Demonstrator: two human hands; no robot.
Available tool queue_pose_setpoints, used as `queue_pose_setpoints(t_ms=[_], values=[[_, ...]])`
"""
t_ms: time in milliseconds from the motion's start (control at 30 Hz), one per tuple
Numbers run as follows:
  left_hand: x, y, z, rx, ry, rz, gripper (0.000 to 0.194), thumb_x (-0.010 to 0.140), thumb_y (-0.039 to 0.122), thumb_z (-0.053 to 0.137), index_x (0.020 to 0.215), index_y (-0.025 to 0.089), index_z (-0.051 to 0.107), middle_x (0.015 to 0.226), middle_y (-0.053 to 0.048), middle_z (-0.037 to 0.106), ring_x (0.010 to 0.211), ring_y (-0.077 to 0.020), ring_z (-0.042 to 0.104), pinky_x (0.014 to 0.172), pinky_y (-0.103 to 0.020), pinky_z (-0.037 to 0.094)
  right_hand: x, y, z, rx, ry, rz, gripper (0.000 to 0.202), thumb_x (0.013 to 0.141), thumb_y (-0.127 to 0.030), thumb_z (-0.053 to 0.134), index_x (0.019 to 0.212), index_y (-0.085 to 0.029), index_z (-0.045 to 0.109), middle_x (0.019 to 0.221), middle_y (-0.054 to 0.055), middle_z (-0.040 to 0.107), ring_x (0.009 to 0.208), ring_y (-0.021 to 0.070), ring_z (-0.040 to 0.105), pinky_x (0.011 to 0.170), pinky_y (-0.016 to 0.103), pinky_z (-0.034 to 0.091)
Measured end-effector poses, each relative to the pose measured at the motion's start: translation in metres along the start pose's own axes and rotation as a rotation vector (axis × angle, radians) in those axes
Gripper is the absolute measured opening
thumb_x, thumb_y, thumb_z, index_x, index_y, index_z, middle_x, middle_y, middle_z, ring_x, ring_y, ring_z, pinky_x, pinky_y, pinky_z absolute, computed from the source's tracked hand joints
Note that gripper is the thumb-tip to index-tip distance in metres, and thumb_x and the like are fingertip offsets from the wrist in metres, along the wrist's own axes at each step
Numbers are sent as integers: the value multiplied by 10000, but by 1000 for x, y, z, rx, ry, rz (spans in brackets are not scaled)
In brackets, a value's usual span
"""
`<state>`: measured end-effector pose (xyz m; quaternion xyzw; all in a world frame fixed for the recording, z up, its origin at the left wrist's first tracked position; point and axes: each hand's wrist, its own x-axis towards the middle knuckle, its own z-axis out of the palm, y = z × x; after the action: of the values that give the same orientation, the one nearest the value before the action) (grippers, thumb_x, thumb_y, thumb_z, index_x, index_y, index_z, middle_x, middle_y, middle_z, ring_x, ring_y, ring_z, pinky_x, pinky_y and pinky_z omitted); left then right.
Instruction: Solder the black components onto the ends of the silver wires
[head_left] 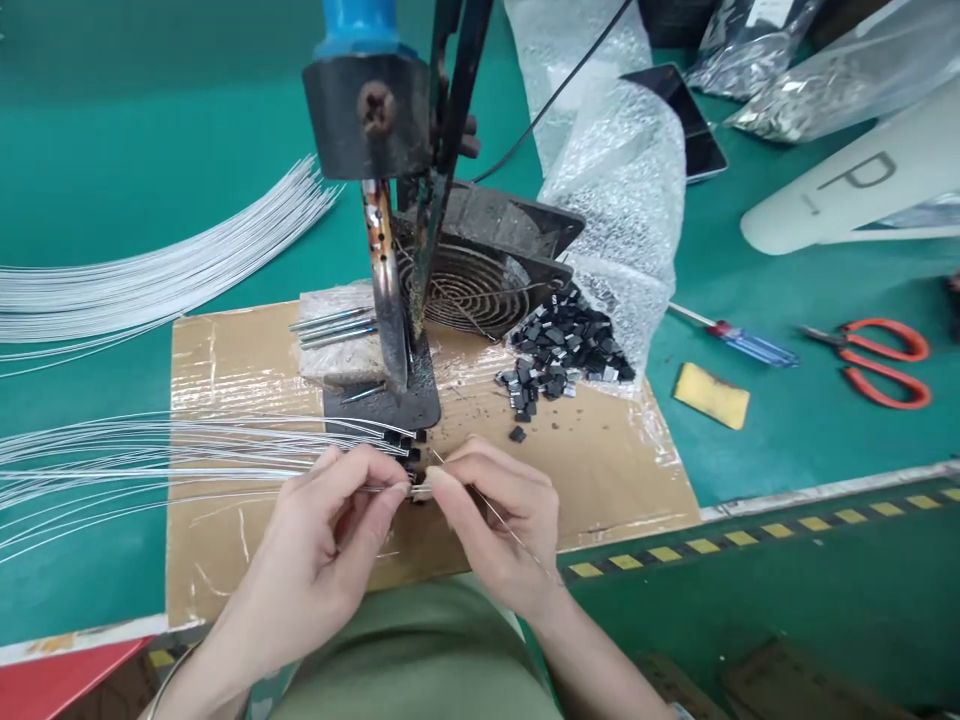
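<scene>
Over the cardboard's front part, my left hand is closed in a pinch on a thin white wire. Fingertip to fingertip with it, my right hand pinches a small part whose kind the fingers hide. A thin length of solder wire also passes through the right hand, its tip poking up past the index finger. Just beyond the fingertips lie white wires with black connectors on their ends. Above them the tip of a clamped soldering iron points down.
Loose black connectors spill from bubble wrap onto the cardboard. Behind the iron stands a dirty fan. A bundle of white wires lies left. On the right are a screwdriver, yellow sponge and red-handled cutters.
</scene>
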<state>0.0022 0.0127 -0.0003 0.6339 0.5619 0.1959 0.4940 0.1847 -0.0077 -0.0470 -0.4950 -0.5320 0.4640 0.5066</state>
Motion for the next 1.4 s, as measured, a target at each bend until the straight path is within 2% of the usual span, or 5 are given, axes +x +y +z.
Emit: queue_pose_setpoints(t_ms=[700,800,933,1133,1400], values=[[1,10,6,-260,72,-162,140,943,294,689,854,196,734,725,-8,677,636,-132,572,559,-241,397,0,-1,0,-46,82,-23,132,964,-166,722,841,-213,723,736,-12,608,627,120,536,569,268,439],[1,13,7,-282,140,-185,152,925,309,712,826,196,735,687,1,653,592,-118,526,522,-227,362,2,-1,-5,202,241,137,252,1023,-343,659,828,-218,760,696,-10,570,561,122,523,501,266,433],[0,15,8,-316,206,-213,125,889,295,741,809,200,752,723,-15,689,646,-137,568,528,-237,373,7,-2,-14,603,160,272,581,1080,-579,369,1014,-200,804,701,25,573,539,164,537,401,279,458],[-1,13,8,-311,234,-193,97,885,268,749,810,210,770,740,-14,715,644,-138,584,526,-239,393,0,1,-6,422,317,213,472,1083,-420,537,664,-215,610,574,-38,435,469,105,406,419,245,322],[-3,15,9,-311,239,-221,121,895,306,746,825,207,754,739,-11,708,649,-138,582,522,-235,377,1,-11,10,343,93,237,136,944,-338,768,925,-233,853,796,22,698,513,94,586,478,227,516]])
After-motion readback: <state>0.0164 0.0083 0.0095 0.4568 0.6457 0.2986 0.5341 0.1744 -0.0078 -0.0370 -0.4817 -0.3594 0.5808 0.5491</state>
